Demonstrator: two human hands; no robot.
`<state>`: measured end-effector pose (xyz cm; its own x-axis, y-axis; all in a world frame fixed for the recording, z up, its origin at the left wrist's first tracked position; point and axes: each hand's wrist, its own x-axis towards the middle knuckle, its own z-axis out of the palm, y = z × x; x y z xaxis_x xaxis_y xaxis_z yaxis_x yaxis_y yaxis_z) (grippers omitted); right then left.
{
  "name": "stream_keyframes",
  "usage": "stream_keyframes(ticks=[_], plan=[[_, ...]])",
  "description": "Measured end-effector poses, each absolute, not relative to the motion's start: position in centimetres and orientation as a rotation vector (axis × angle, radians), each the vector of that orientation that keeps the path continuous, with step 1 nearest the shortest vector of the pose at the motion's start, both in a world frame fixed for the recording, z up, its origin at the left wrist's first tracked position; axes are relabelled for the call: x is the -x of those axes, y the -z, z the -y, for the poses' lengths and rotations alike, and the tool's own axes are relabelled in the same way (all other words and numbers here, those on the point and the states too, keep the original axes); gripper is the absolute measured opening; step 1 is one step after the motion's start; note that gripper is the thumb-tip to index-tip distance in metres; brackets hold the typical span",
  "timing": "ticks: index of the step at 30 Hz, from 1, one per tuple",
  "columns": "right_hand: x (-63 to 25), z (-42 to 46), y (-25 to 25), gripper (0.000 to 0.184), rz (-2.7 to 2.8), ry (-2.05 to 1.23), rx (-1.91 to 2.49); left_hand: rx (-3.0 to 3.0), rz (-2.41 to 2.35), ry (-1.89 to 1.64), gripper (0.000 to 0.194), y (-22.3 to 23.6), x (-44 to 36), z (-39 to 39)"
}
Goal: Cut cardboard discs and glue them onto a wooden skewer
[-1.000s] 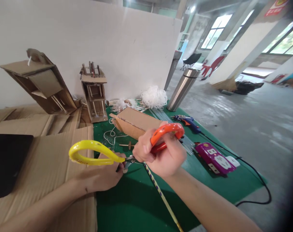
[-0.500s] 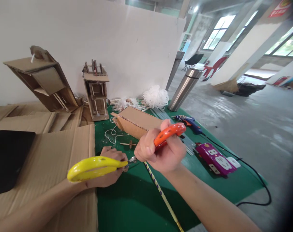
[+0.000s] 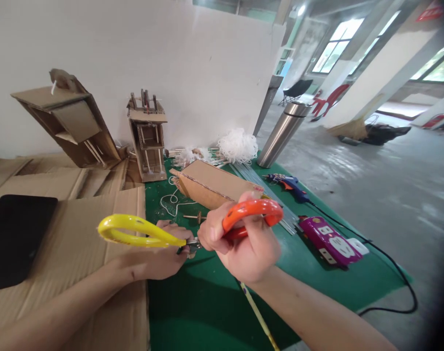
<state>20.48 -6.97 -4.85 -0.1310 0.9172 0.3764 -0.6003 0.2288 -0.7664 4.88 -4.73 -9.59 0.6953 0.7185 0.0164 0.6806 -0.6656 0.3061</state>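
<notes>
The scissors' (image 3: pixel 193 242) yellow handle (image 3: pixel 172 239) has risen, its long axis pointing leftward.

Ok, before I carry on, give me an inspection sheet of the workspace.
Surface: green table, cardboard sheet at left.
Job's things: scissors, handles spread apart.
Clutter: box, white strands, bottle, glue gun, power strip.
Hands: right hand grips the scissors at the orange handle; left hand is by the scissors, its hold unclear.
Cables: black cable from the glue gun past the power strip, over the table edge.
Surroundings: white panel behind; floor and red chair beyond.
</notes>
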Motion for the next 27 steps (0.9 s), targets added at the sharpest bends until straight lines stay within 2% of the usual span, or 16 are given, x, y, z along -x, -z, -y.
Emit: stream_keyframes(ticks=[6,14,22,27], plan=[[-20.7,6.3,5.1,0.045,0.950,-1.335,0.367,-2.367,-1.139,0.081,0.019,8.2,-5.0,4.6],[-20.4,6.4,5.2,0.041,0.908,-1.235,0.427,-2.384,-1.052,-0.068,0.006,9.0,-4.7,4.3],[-19.2,7.3,5.4,0.032,0.922,-1.062,0.552,-2.327,-1.079,-0.036,0.009,8.3,-5.0,4.4],[-19.6,7.7,5.3,0.023,0.957,-1.068,0.646,-2.309,-1.108,-0.001,0.010,8.0,-5.2,4.4]])
